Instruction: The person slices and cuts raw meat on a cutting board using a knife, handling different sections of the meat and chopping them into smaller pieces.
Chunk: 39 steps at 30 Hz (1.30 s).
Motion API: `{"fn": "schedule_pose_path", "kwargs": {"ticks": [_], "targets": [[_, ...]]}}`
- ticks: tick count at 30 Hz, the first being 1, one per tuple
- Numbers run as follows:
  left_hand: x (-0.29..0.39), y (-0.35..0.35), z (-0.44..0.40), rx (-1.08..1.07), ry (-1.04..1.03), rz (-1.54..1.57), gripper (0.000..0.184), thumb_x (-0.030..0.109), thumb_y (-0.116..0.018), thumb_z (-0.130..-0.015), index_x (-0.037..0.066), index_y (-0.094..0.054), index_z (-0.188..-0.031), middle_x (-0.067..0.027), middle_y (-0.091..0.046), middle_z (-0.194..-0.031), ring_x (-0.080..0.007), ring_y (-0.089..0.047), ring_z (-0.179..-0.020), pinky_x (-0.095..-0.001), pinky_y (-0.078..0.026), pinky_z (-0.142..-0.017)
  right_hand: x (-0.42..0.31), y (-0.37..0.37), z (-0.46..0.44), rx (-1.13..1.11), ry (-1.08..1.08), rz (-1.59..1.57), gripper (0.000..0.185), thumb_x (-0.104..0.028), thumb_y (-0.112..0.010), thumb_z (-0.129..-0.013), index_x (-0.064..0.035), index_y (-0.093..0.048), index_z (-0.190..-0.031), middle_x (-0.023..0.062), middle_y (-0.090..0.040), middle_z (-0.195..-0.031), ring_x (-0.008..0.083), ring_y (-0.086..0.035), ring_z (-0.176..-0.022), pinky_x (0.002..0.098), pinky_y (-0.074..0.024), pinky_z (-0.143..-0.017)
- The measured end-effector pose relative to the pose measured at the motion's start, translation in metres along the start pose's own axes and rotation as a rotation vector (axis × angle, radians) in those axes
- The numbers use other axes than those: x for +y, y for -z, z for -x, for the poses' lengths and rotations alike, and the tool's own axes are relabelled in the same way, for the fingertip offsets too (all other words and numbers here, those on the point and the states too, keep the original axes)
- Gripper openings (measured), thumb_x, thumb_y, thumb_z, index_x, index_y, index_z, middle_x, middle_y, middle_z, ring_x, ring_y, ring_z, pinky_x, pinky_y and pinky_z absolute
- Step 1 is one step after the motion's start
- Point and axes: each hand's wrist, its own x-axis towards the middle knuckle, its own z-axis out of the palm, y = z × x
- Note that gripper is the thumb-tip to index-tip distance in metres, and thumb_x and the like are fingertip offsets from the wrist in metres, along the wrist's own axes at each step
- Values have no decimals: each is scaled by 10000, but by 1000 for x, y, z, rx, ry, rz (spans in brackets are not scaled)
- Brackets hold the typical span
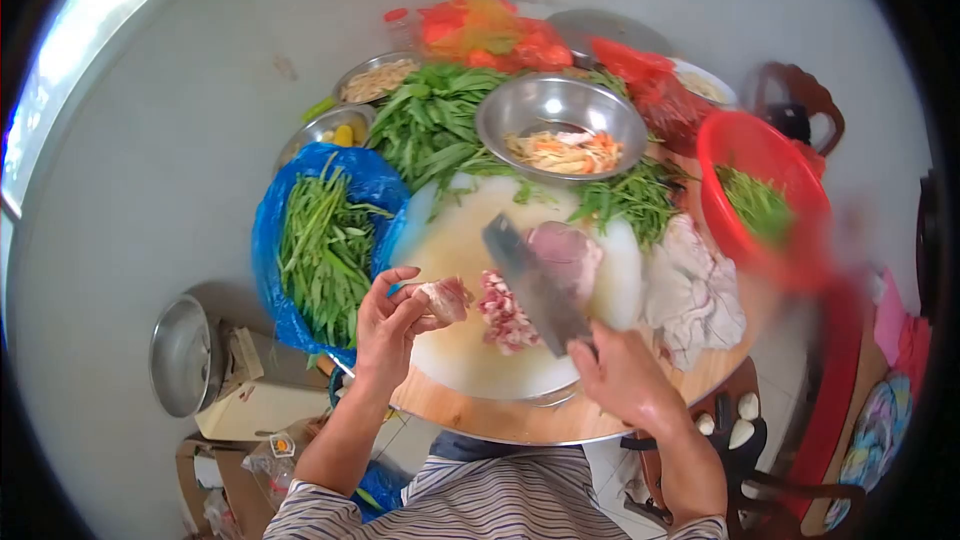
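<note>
My left hand [390,325] pinches a piece of raw meat [447,299] just above the round white cutting board [450,355]. In my right hand [628,377] is the handle of a cleaver [537,285], its broad blade slanting up and left over the board. Chopped meat [507,315] lies in a small heap between the held piece and the blade. Behind the cleaver rests a larger slab of raw meat [568,255], partly covered by the blade. A crumpled whitish cloth [695,295] sits to the right of the board.
A steel bowl [490,130] with shredded food stands behind the board, beside leafy greens [430,120]. At left is a blue bag [275,240] of green stems. A red basin [720,140] with greens stands at right. Red bags [540,45] lie at the back of the wooden table [480,427].
</note>
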Motion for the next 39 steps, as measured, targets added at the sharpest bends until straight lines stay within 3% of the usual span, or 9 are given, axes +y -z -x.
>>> {"fn": "schedule_pose_path", "kwargs": {"ticks": [5, 9, 11, 15, 23, 27, 29, 32, 39], "targets": [[-3, 18, 15, 121, -21, -45, 361, 5, -649, -1056, -21, -490, -1379, -158, -779, -1104, -236, -795, -963, -369, -692, -835, -10, -39, -6, -236, 75, 171, 336, -250, -594, -1044, 83, -631, -1020, 365, -684, -833, 579, -683, -829, 624, -536, -786], [-24, 14, 28, 126, -328, -552, 412, 35, -713, -1037, -30, -511, -1390, -173, -798, -1148, -250, -795, -945, -364, -658, -825, -4, -37, -19, -156, 43, 190, 290, -210, -605, -1037, 79, -626, -1016, 360, -681, -810, 578, -680, -839, 632, -530, -807], [-27, 4, 38, -110, -391, -1177, 495, -18, -764, -973, -4, -542, -1416, -191, -790, -1171, -244, -796, -971, -345, -647, -825, -4, -34, -21, -120, 27, 212, 278, -199, -611, -1034, 78, -623, -1013, 356, -681, -802, 577, -678, -836, 634, -525, -802], [-44, 4, 41, -259, -439, -994, 499, -14, -860, -879, 42, -658, -1331, -122, -800, -1128, -242, -788, -908, -352, -641, -805, -13, -35, -18, -106, -30, 233, 280, -198, -628, -1039, 81, -619, -1005, 343, -680, -782, 569, -679, -803, 629, -515, -753], [-47, 18, 24, -497, -617, -1073, 375, -22, -854, -778, 79, -779, -1131, -69, -784, -1103, -308, -751, -1067, -398, -636, -914, -23, -36, -4, -170, -87, 242, 264, -202, -589, -1071, 61, -607, -1076, 336, -688, -760, 572, -688, -774, 648, -527, -756], [-63, 14, 34, -453, -705, -1112, 359, -9, -858, -775, 76, -769, -1112, -81, -765, -1079, -319, -745, -1069, -404, -635, -901, -30, -41, -14, -234, -109, 206, 266, -198, -589, -1073, 68, -596, -1090, 329, -690, -757, 562, -695, -772, 640, -535, -740], [-70, 3, 47, -263, -666, -1155, 334, 0, -857, -786, 72, -756, -1096, -97, -752, -1056, -327, -739, -1043, -418, -632, -875, -28, -49, -26, -254, -97, 206, 268, -196, -587, -1074, 71, -591, -1097, 329, -688, -751, 560, -698, -772, 639, -537, -735], [-66, -14, 59, -139, -566, -1142, 312, 14, -862, -795, 78, -751, -1080, -104, -751, -1060, -326, -731, -1009, -430, -628, -843, -21, -62, -35, -162, 86, 195, 213, -152, -619, -1051, 54, -608, -1105, 318, -673, -740, 549, -685, -759, 616, -514, -696], [-48, -2, 49, -125, -571, -1150, 335, -13, -837, -783, 63, -751, -1098, -109, -751, -1071, -336, -729, -1015, -428, -628, -850, -33, -46, -15, -69, 2, 326, 197, -160, -619, -1058, 34, -590, -1039, 275, -674, -678, 506, -692, -646, 596, -539, -614]]}}
